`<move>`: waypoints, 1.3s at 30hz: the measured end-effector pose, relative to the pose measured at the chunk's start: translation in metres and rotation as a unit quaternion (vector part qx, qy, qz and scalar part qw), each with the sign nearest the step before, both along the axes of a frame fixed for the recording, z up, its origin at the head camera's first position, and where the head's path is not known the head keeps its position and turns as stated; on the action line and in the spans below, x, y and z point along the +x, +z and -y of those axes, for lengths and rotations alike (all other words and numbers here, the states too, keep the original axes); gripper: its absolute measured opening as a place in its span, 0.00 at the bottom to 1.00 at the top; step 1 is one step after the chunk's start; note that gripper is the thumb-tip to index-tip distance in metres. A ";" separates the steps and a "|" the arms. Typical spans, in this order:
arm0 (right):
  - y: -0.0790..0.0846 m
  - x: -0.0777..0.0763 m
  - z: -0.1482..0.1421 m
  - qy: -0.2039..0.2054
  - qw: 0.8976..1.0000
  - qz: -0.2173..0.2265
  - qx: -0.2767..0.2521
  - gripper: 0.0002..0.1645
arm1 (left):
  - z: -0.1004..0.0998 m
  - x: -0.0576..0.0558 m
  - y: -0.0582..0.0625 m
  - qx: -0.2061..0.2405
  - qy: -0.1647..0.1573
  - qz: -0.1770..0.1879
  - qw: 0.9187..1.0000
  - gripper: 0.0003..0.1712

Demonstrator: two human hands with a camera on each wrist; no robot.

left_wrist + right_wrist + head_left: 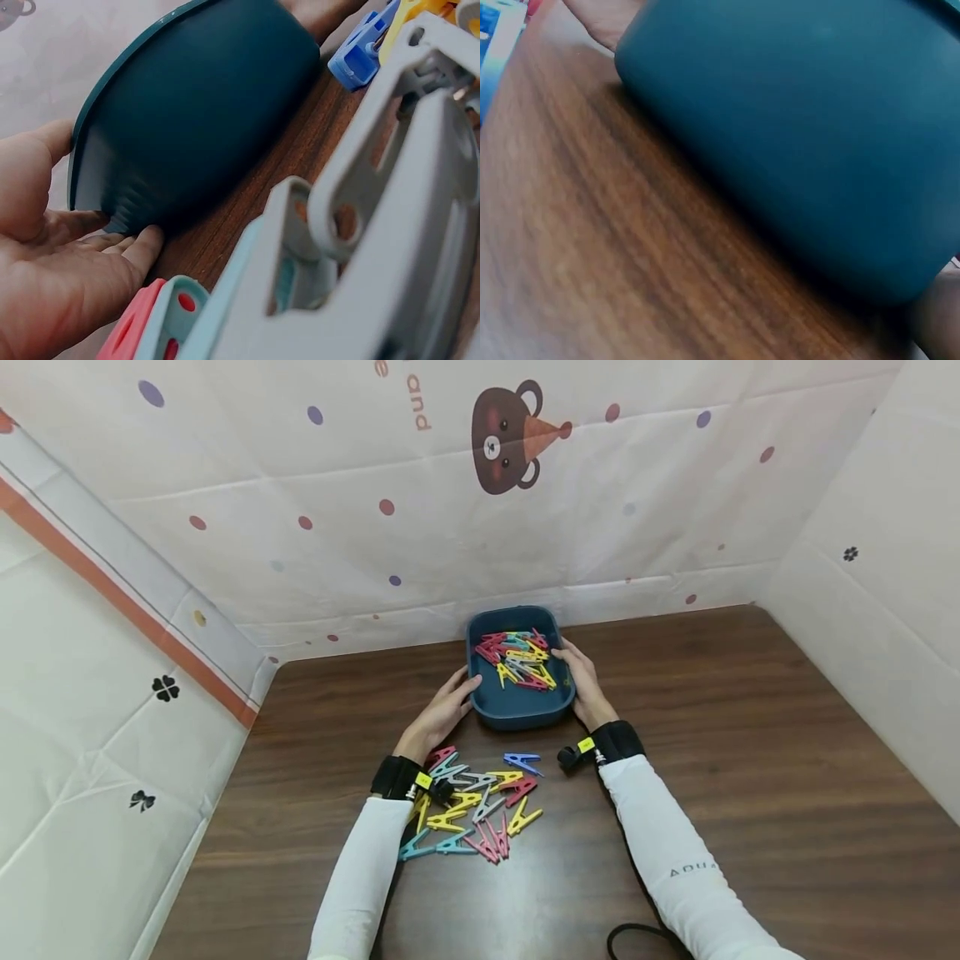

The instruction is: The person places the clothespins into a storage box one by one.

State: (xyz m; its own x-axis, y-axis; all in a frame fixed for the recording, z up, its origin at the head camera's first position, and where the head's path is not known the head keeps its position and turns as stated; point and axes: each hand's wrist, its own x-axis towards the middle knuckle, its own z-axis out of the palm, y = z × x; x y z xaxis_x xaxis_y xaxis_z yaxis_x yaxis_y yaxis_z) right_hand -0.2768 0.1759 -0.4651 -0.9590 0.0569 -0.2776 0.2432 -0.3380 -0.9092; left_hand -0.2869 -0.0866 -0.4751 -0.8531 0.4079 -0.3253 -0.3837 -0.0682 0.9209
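A dark teal plastic bin (522, 722) stands near the back of the table, several colored clothespins (525, 656) heaped inside it. My left hand (444, 712) holds its left side, thumb at the rim. In the left wrist view, that hand's fingers (142, 251) reach round the bin's lower corner. On the opposite side my right hand (587, 685) grips the wall, fingertips over the rim. The right wrist view shows mostly the bin's outer wall (795, 150), with a blurred bit of the hand at lower right.
Loose clothespins (447, 822) in yellow, teal, pink and grey lie in front of the bin, partly beneath the left wrist. A blue clothespin (522, 761) lies nearest the bin. Behind the wooden table (750, 760) hangs a printed white sheet (450, 543).
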 end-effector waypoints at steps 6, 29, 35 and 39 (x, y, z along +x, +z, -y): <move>-0.003 0.006 -0.001 0.021 0.999 -0.036 -0.016 0.34 | 0.003 0.003 -0.002 0.003 -0.018 -0.010 1.000 0.41; 0.000 0.001 -0.003 -0.002 0.999 -0.020 -0.036 0.34 | 0.092 0.078 0.042 -0.357 -0.232 -0.412 0.806 0.17; -0.001 0.002 0.000 -0.006 0.999 -0.023 -0.033 0.33 | 0.086 0.075 0.048 -0.390 -0.258 -0.407 0.785 0.17; -0.002 0.002 0.001 -0.015 0.999 -0.023 -0.025 0.33 | 0.080 0.069 0.053 -0.406 -0.279 -0.399 0.774 0.16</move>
